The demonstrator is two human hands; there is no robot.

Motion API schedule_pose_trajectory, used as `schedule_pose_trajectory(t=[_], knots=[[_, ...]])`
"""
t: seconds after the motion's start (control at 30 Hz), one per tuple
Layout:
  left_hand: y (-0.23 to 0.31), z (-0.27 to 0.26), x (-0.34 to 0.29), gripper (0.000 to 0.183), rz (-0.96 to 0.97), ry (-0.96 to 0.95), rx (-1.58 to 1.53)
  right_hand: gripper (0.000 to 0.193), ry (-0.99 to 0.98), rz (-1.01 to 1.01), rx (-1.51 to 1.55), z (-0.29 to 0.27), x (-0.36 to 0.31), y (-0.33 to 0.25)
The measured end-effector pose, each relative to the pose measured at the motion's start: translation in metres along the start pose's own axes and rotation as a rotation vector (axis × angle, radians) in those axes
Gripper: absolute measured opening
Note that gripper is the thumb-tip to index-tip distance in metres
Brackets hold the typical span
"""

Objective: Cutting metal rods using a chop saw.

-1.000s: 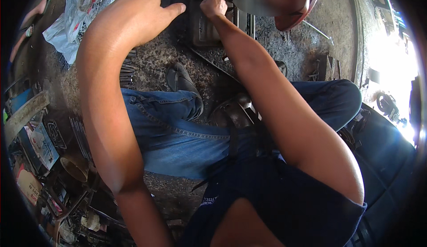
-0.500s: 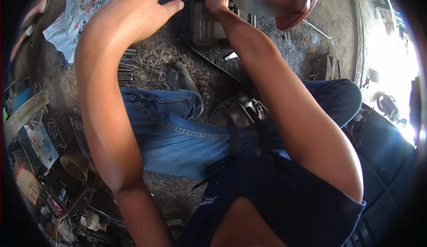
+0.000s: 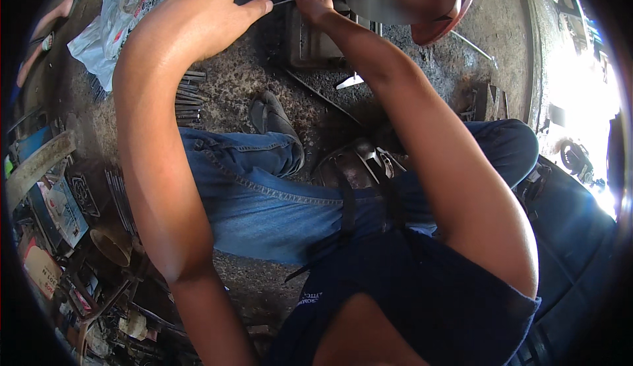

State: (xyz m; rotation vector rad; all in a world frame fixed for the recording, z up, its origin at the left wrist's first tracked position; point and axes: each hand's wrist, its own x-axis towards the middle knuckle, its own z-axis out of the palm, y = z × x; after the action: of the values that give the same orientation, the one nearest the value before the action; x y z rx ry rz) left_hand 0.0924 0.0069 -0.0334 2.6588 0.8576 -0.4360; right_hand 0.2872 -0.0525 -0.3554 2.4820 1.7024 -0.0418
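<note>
My left hand (image 3: 227, 17) is at the top left, with thumb and forefinger apart and the other fingers hidden. A thin metal rod (image 3: 283, 1) runs from beside its thumb to my right hand (image 3: 314, 0). The left hand seems to have one end of the rod, though its grip is out of sight. My right hand's fingers are bent over the rod's other end. Under that hand lies a dark, sooty metal frame or tray (image 3: 310, 53) on the ground. A pale, flat pointed piece (image 3: 350, 81) shows beside my right forearm.
A red curved shell (image 3: 432, 33), partly blurred, is right of my right hand. White plastic bags (image 3: 99, 46) and a stack of dark metal bars (image 3: 190, 99) lie on the left. Cluttered parts and a cone-shaped piece (image 3: 111, 246) fill the lower left. Another person's leg (image 3: 53, 23) shows far left.
My right hand has shifted slightly left toward my left hand, and its fingers have loosened a little. Less of the rod shows between the hands. My left hand has hardly moved.
</note>
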Motion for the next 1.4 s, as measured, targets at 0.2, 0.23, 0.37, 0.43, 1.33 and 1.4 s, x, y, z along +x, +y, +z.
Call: schedule_pose_trajectory(t=[0.2,0.23,0.37,0.43,1.33,1.4], knots=[[0.0,0.001,0.002,0.068,0.046,0.06,0.025,0.026,-0.096,-0.093,-0.004,0.0,-0.001,0.006],[-0.001,0.0,0.002,0.068,0.048,0.064,0.03,0.026,-0.091,-0.089,-0.004,-0.001,-0.004,0.004],[-0.011,-0.002,-0.001,0.069,0.026,0.062,-0.009,0.022,-0.142,0.021,0.186,-0.012,-0.037,-0.015],[-0.018,-0.005,-0.003,0.069,0.012,0.065,-0.036,0.02,-0.119,0.054,0.39,-0.02,-0.057,-0.022],[-0.035,0.017,-0.047,0.08,0.341,0.388,-1.273,0.017,0.33,-0.058,2.225,-0.236,-0.296,0.084],[-0.012,0.024,-0.049,0.082,0.33,0.425,-1.345,0.017,0.454,-0.048,2.374,-0.238,-0.294,0.1]])
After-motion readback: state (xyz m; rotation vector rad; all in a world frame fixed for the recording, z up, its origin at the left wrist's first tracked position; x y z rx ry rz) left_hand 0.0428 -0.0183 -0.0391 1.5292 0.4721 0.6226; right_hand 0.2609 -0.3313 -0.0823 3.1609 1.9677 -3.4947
